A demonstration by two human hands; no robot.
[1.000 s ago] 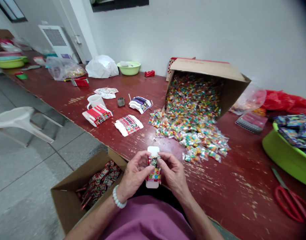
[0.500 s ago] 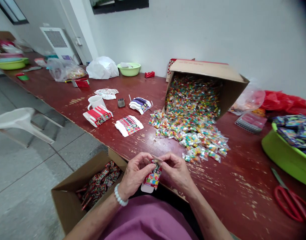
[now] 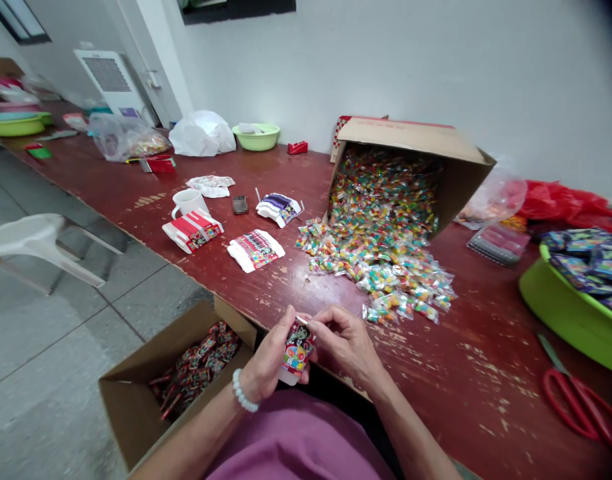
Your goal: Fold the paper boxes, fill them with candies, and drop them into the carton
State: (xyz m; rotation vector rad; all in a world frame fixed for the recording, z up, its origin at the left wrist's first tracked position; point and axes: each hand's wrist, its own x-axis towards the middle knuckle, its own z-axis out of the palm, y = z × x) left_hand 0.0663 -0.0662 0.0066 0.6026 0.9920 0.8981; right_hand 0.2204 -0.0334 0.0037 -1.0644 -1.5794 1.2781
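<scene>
1. While my left hand [image 3: 270, 359] wraps a small, flat-sided carton of red printed paperboard [image 3: 298, 348], fingertips showing past its right side, my right hand [image 3: 350, 339] pinches at its top end, thumb and forefinger close together.
2. I have that carton at the front edge of the scuffed, dark red wooden bench [image 3: 446, 380], before my purple cloth top [image 3: 301, 437]; a white flap [image 3: 288, 379] shows at its lower end.
3. I judge it very light and rather smooth, stiff along its folds but easily crushed across the face, so the long side edges seem the best hold, with only a gentle pinch on thin card.
4. Beyond my hands, toward the bench's back edge, transparent packets of multicoloured sweets [image 3: 381, 267] spill from a tipped brown cardboard box [image 3: 416, 130].
5. Left of that spill lies a stack of red-and-white printed card [image 3: 256, 250].
6. Toward the bench's right end, red-handled metal scissors [image 3: 569, 400] lie near a lime-green plastic basin [image 3: 561, 327].
</scene>
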